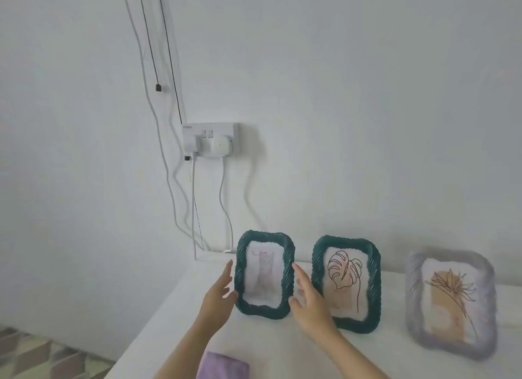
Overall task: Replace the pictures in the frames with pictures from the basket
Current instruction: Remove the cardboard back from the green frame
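Green woven frame [265,274]: stood upright on the white table [268,347], leftmost of three, a faint pinkish drawing seen behind its glass.
Left hand [217,292]: placed at the frame's left edge, fingers [227,268] spread and released; whether the thumb touches the rim cannot be told.
Right hand [309,299]: set at the frame's right edge, fingers spread, nothing clenched; contact with the rim cannot be told.
Second green frame [347,284]: stood just beside the right hand, a line-drawn leaf shown inside.
Grey fuzzy frame [451,305]: stood farther right, a spiky flower on tan shown.
Lilac cloth [223,366]: seen at the bottom edge, between the forearms.
Wall socket [210,138]: mounted above the table, two plugs in, cables hung down.
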`<state>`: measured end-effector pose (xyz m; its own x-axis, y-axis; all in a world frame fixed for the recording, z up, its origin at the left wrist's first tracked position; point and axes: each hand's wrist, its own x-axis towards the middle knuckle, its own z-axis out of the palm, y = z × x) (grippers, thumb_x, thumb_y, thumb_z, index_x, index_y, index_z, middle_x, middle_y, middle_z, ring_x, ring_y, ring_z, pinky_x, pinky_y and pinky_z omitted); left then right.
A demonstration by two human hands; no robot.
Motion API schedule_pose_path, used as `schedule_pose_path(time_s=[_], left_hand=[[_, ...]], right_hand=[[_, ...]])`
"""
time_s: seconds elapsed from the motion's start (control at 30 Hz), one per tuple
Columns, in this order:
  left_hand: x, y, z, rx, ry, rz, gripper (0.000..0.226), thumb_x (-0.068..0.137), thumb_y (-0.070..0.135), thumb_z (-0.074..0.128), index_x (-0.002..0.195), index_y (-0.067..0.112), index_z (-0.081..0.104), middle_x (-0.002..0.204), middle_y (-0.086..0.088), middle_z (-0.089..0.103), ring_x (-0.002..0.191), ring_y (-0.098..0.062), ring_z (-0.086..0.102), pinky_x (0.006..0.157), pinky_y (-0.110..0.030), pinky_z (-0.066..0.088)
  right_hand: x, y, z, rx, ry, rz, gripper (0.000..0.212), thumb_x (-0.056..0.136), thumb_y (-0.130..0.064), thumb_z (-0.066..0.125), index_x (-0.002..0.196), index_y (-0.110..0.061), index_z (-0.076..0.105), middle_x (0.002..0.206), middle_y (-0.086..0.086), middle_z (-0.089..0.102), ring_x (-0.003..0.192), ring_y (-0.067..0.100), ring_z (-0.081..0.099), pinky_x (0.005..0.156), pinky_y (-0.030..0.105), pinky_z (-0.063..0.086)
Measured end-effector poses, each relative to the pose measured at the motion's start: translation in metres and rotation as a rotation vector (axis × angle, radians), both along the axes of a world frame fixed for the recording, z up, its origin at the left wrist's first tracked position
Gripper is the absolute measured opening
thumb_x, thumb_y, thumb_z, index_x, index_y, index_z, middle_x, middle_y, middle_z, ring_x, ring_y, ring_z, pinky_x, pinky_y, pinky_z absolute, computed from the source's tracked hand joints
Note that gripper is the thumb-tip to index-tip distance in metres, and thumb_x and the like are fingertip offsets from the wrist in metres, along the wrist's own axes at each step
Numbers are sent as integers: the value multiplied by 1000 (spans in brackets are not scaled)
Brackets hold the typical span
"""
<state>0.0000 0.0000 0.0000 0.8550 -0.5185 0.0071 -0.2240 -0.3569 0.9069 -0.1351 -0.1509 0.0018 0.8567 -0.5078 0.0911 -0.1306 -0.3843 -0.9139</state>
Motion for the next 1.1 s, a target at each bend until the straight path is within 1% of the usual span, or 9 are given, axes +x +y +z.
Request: schedule_pose_path(time_s=[0.13,0.2,0.27,0.37,0.53,0.67,0.77,0.93,1.1], left_hand=[[6,-2,-2,-30,24,-7,68,86,-8,44,140,32,30,103,1,70,103,-16,60,80,-13,41],[5,0,0,-43,11,10,67,84,-10,46,139,27,37,93,1,71,91,-12,62,70,-9,42],[-2,4,10,-100,36,14,66,83,-10,48,137,28,41,90,-2,70,83,-12,64,61,-9,47],[-12,13,24,-184,83,-13,62,84,-9,49,133,29,47,92,-5,70,80,-16,67,62,-17,53],[-45,34,44,-247,167,-121,57,85,-6,55,128,31,50,91,-6,70,79,-21,68,70,-35,57],[-80,43,51,-296,233,-220,54,72,10,64,117,37,54,83,-1,71,72,-20,67,69,-36,57],[-102,43,47,-311,262,-264,51,76,5,65,115,36,55,81,-1,69,71,-20,67,67,-35,56],[-130,40,37,-239,315,-311,49,83,-1,62,117,33,55,95,-11,68,79,-21,69,70,-36,57],[-151,23,35,-59,214,-332,55,76,17,67,124,37,49,117,0,63,97,-12,64,86,-30,52]], right_hand=[[9,2,2,97,-86,-68,61,91,-1,46,135,-40,33,114,-14,50,107,4,52,81,-1,36],[11,3,2,146,-118,-117,59,89,0,50,131,-40,40,100,-13,56,87,2,55,67,1,41],[10,3,5,194,-156,-145,58,87,-1,53,127,-42,45,94,-5,57,80,9,56,62,9,45],[0,5,16,259,-203,-145,54,86,-2,55,120,-43,48,95,-1,59,83,12,57,62,12,47],[-38,8,29,394,-259,-101,49,86,1,57,116,-38,57,99,9,68,88,16,64,77,25,52],[-74,10,30,465,-272,-90,48,86,6,53,118,-29,59,98,7,70,91,20,64,84,36,52],[-101,13,28,483,-249,-90,50,87,10,48,116,-29,60,102,4,72,96,22,65,90,41,49],[-140,17,25,537,-292,-169,49,86,12,48,118,-22,60,96,4,73,88,22,64,83,38,48],[-161,27,37,371,-406,-272,46,86,6,52,109,-33,57,83,11,73,70,23,60,66,33,48]])
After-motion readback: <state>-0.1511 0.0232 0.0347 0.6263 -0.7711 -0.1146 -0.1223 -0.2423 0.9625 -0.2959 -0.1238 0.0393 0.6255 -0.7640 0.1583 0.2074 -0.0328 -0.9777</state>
